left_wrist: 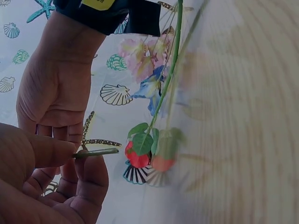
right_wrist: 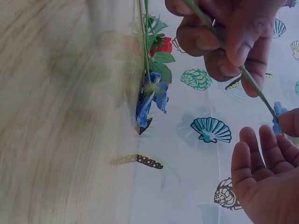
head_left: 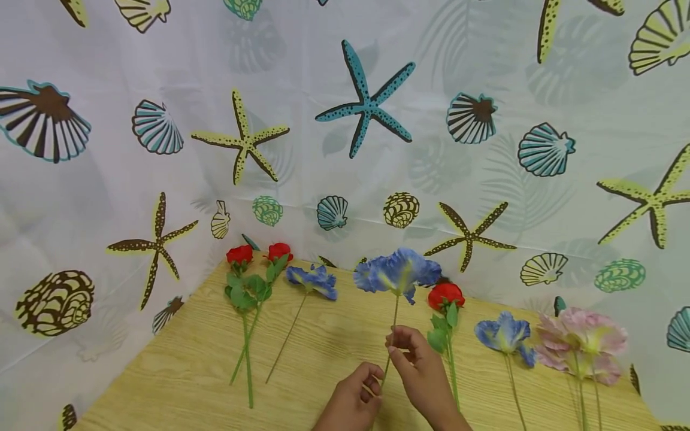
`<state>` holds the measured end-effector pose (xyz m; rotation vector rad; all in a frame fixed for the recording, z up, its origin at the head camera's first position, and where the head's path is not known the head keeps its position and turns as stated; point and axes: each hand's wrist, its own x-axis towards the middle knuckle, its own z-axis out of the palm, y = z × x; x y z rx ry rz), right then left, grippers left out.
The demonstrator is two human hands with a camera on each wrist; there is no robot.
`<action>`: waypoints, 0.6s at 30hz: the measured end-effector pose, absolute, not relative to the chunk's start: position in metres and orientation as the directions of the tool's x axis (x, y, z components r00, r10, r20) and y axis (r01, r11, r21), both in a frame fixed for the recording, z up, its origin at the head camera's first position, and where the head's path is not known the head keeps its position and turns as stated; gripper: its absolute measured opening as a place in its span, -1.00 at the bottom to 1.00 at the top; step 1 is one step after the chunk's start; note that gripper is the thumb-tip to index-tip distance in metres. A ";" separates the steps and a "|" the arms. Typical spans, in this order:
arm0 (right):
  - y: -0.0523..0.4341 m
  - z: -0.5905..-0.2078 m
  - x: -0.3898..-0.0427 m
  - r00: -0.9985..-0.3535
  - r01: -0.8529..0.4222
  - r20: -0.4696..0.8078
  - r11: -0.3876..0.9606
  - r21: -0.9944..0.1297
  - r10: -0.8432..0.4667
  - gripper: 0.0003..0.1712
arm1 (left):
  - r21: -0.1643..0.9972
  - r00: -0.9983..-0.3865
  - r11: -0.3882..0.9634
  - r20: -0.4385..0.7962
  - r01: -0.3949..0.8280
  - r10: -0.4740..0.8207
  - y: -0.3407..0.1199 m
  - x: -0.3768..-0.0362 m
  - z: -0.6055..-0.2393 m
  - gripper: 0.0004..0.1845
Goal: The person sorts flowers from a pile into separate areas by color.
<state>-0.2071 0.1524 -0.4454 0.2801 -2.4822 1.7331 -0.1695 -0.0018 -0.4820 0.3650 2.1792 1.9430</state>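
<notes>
Both hands near me on surface (head_left: 188, 371): left hand (head_left: 353, 401) pinches low end of blue flower stem (head_left: 392, 335), right hand (head_left: 417, 368) pinches just above. I see stem run away from me, bloom (head_left: 396, 272) far end.

I am at a makeshift craft or recording corner: a wood-grain table (head_left: 178, 377) pushed against a seashell-and-starfish printed curtain (head_left: 345, 120), which hangs behind and left of it, with artificial flowers (head_left: 579, 344) laid along the table's far edge.
</notes>
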 end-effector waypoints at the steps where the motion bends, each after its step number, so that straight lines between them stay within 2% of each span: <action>1: 0.153 -0.445 -0.207 -0.979 -0.201 0.176 0.321 -0.926 -0.105 -0.75 | 0.993 -0.949 0.103 0.016 0.051 0.315 -0.001 -0.169 -0.482 -0.70; 7: 0.157 -0.441 -0.205 -0.980 -0.148 0.115 0.210 -0.966 -0.160 -0.83 | 0.993 -0.947 0.113 -0.005 0.033 0.320 0.001 -0.166 -0.485 -0.74; 18: 0.156 -0.441 -0.206 -0.989 -0.042 0.026 0.106 -0.993 -0.148 -0.84 | 0.993 -0.947 0.121 -0.029 0.010 0.319 0.003 -0.164 -0.487 -0.76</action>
